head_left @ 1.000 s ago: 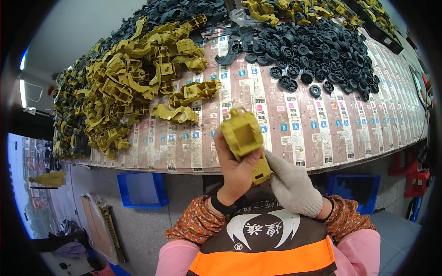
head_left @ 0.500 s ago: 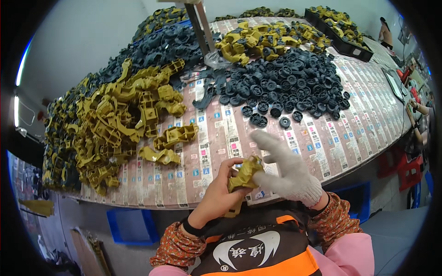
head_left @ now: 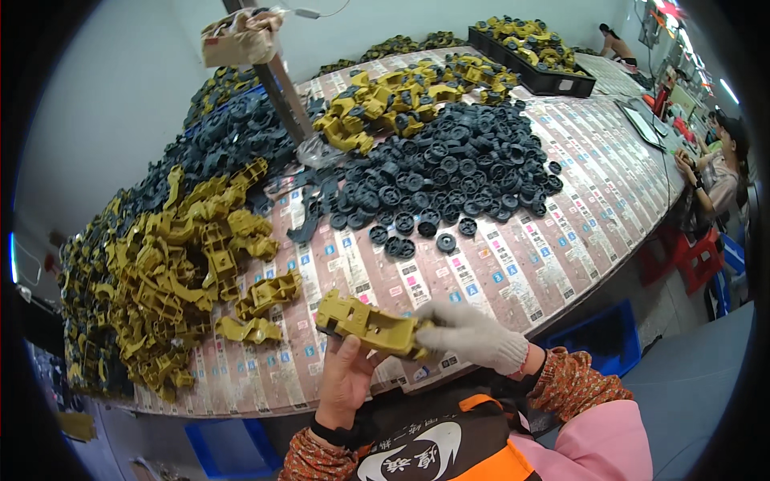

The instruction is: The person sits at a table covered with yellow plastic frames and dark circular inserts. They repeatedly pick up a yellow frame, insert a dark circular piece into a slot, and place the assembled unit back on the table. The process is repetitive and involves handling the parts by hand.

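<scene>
A yellow plastic toy vehicle body (head_left: 375, 325) is held above the table's near edge, its long side facing me and a hollow showing in it. My bare left hand (head_left: 346, 381) grips its left end from below, thumb on the side. In a whitish knitted glove, my right hand (head_left: 472, 333) has its fingers closed round the right end; the fingertips are partly hidden. A dark bit shows under the body's left end. Nearby on the left lie two loose yellow parts, a larger frame (head_left: 270, 293) and a smaller curved piece (head_left: 247, 329).
Beyond my hands spreads a heap of dark toy wheels (head_left: 449, 164). Yellow bodies (head_left: 188, 248) pile up at left, dark parts (head_left: 233, 136) behind them. A metal post (head_left: 282, 92) rises mid-table. Further back stands a black crate (head_left: 581, 85). Another person (head_left: 722, 172) sits at right.
My view has shifted, moving the heaps leftward. The yellow body has turned from nearly end-on to lengthwise. My gloved right hand, its fingers outstretched before, now closes on the body's right end.
</scene>
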`<control>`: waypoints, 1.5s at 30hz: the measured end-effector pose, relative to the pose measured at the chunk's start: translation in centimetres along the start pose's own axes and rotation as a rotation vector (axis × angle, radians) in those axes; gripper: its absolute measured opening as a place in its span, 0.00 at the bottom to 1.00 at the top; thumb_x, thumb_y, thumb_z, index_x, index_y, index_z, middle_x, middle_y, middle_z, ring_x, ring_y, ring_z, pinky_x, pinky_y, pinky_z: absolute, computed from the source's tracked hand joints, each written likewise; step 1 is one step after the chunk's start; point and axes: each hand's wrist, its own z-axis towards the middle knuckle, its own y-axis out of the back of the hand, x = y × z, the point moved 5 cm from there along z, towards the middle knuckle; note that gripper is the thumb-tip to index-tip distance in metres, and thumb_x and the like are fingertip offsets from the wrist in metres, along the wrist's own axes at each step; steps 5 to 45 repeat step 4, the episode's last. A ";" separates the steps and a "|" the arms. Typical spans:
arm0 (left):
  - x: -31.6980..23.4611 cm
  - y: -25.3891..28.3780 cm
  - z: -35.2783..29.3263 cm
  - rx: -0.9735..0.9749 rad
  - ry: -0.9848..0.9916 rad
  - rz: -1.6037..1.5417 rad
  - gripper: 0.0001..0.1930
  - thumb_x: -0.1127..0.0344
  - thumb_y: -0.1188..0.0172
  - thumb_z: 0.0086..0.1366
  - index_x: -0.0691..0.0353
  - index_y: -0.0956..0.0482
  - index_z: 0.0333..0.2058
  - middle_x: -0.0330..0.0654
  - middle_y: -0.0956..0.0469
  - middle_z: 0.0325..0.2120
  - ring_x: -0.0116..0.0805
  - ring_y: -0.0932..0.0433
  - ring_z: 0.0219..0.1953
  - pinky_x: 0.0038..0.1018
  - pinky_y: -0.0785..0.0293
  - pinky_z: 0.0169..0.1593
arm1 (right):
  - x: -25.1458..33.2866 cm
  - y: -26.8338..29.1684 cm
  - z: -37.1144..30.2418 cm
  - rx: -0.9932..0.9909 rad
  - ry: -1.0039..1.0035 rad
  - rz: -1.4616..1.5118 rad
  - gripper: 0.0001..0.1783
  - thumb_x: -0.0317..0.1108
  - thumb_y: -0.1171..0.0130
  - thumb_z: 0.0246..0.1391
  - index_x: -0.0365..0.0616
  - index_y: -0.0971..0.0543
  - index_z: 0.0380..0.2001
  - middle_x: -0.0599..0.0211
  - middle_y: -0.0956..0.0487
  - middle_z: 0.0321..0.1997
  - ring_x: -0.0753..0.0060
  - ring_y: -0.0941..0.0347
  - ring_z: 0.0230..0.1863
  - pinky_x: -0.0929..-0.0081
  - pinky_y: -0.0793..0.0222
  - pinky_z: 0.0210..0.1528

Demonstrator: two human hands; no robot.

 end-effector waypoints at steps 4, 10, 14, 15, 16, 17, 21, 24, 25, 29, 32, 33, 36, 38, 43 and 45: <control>0.9 2.8 1.2 -0.107 0.104 -0.027 0.41 0.42 0.31 0.68 0.47 0.38 0.73 0.40 0.29 0.68 0.45 0.30 0.71 0.52 0.26 0.67 | -0.3 6.8 1.1 -0.186 0.275 -0.393 0.28 0.42 0.39 0.69 0.40 0.26 0.66 0.59 0.16 0.49 0.73 0.20 0.48 0.70 0.23 0.51; 0.9 2.8 1.2 -0.107 0.104 -0.027 0.41 0.42 0.31 0.68 0.47 0.38 0.73 0.40 0.29 0.68 0.45 0.30 0.71 0.52 0.26 0.67 | -0.3 6.8 1.1 -0.186 0.275 -0.393 0.28 0.42 0.39 0.69 0.40 0.26 0.66 0.59 0.16 0.49 0.73 0.20 0.48 0.70 0.23 0.51; 0.9 2.8 1.2 -0.107 0.104 -0.027 0.41 0.42 0.31 0.68 0.47 0.38 0.73 0.40 0.29 0.68 0.45 0.30 0.71 0.52 0.26 0.67 | -0.3 6.8 1.1 -0.186 0.275 -0.393 0.28 0.42 0.39 0.69 0.40 0.26 0.66 0.59 0.16 0.49 0.73 0.20 0.48 0.70 0.23 0.51; 0.9 2.8 1.2 -0.107 0.104 -0.027 0.41 0.42 0.31 0.68 0.47 0.38 0.73 0.40 0.29 0.68 0.45 0.30 0.71 0.52 0.26 0.67 | -0.3 6.8 1.1 -0.186 0.275 -0.393 0.28 0.42 0.39 0.69 0.40 0.26 0.66 0.59 0.16 0.49 0.73 0.20 0.48 0.70 0.23 0.51; 0.9 2.8 1.2 -0.107 0.104 -0.027 0.41 0.42 0.31 0.68 0.47 0.38 0.73 0.40 0.29 0.68 0.45 0.30 0.71 0.52 0.26 0.67 | -0.3 6.8 1.1 -0.186 0.275 -0.393 0.28 0.42 0.39 0.69 0.40 0.26 0.66 0.59 0.16 0.49 0.73 0.20 0.48 0.70 0.23 0.51; 0.9 2.8 1.2 -0.107 0.104 -0.027 0.41 0.42 0.31 0.68 0.47 0.38 0.73 0.40 0.29 0.68 0.45 0.30 0.71 0.52 0.26 0.67 | -0.3 6.8 1.1 -0.186 0.275 -0.393 0.28 0.42 0.39 0.69 0.40 0.26 0.66 0.59 0.16 0.49 0.73 0.20 0.48 0.70 0.23 0.51; 0.9 2.8 1.2 -0.107 0.104 -0.027 0.41 0.42 0.31 0.68 0.47 0.38 0.73 0.40 0.29 0.68 0.45 0.30 0.71 0.52 0.26 0.67 | -0.3 6.8 1.1 -0.186 0.275 -0.393 0.28 0.42 0.39 0.69 0.40 0.26 0.66 0.59 0.16 0.49 0.73 0.20 0.48 0.70 0.23 0.51; 0.9 2.8 1.2 -0.107 0.104 -0.027 0.41 0.42 0.31 0.68 0.47 0.38 0.73 0.40 0.29 0.68 0.45 0.30 0.71 0.52 0.26 0.67 | -0.3 6.8 1.1 -0.186 0.275 -0.393 0.28 0.42 0.39 0.69 0.40 0.26 0.66 0.59 0.16 0.49 0.73 0.20 0.48 0.70 0.23 0.51; 0.9 2.8 1.2 -0.107 0.104 -0.027 0.41 0.42 0.31 0.68 0.47 0.38 0.73 0.40 0.29 0.68 0.45 0.30 0.71 0.52 0.26 0.67 | -0.3 6.8 1.1 -0.186 0.275 -0.393 0.28 0.42 0.39 0.69 0.40 0.26 0.66 0.59 0.16 0.49 0.73 0.20 0.48 0.70 0.23 0.51; 0.9 2.8 1.2 -0.107 0.104 -0.027 0.41 0.42 0.31 0.68 0.47 0.38 0.73 0.40 0.29 0.68 0.45 0.30 0.71 0.52 0.26 0.67 | -0.3 6.8 1.1 -0.186 0.275 -0.393 0.28 0.42 0.39 0.69 0.40 0.26 0.66 0.59 0.16 0.49 0.73 0.20 0.48 0.70 0.23 0.51; 0.9 2.8 1.2 -0.107 0.104 -0.027 0.41 0.42 0.31 0.68 0.47 0.38 0.73 0.40 0.29 0.68 0.45 0.30 0.71 0.52 0.26 0.67 | -0.3 6.8 1.1 -0.186 0.275 -0.393 0.28 0.42 0.39 0.69 0.40 0.26 0.66 0.59 0.16 0.49 0.73 0.20 0.48 0.70 0.23 0.51; 0.9 2.8 1.2 -0.107 0.104 -0.027 0.41 0.42 0.31 0.68 0.47 0.38 0.73 0.40 0.29 0.68 0.45 0.30 0.71 0.52 0.26 0.67 | -0.3 6.8 1.1 -0.186 0.275 -0.393 0.28 0.42 0.39 0.69 0.40 0.26 0.66 0.59 0.16 0.49 0.73 0.20 0.48 0.70 0.23 0.51; 0.9 2.8 1.2 -0.107 0.104 -0.027 0.41 0.42 0.31 0.68 0.47 0.38 0.73 0.40 0.29 0.68 0.45 0.30 0.71 0.52 0.26 0.67 | -0.3 6.8 1.1 -0.186 0.275 -0.393 0.28 0.42 0.39 0.69 0.40 0.26 0.66 0.59 0.16 0.49 0.73 0.20 0.48 0.70 0.23 0.51; 0.9 2.8 1.2 -0.107 0.104 -0.027 0.41 0.42 0.31 0.68 0.47 0.38 0.73 0.40 0.29 0.68 0.45 0.30 0.71 0.52 0.26 0.67 | -0.3 6.8 1.1 -0.186 0.275 -0.393 0.28 0.42 0.39 0.69 0.40 0.26 0.66 0.59 0.16 0.49 0.73 0.20 0.48 0.70 0.23 0.51; 0.9 2.8 1.2 -0.107 0.104 -0.027 0.41 0.42 0.31 0.68 0.47 0.38 0.73 0.40 0.29 0.68 0.45 0.30 0.71 0.52 0.26 0.67 | -0.3 6.8 1.1 -0.186 0.275 -0.393 0.28 0.42 0.39 0.69 0.40 0.26 0.66 0.59 0.16 0.49 0.73 0.20 0.48 0.70 0.23 0.51; 0.9 2.8 1.2 -0.107 0.104 -0.027 0.41 0.42 0.31 0.68 0.47 0.38 0.73 0.40 0.29 0.68 0.45 0.30 0.71 0.52 0.26 0.67 | -0.3 6.8 1.1 -0.186 0.275 -0.393 0.28 0.42 0.39 0.69 0.40 0.26 0.66 0.59 0.16 0.49 0.73 0.20 0.48 0.70 0.23 0.51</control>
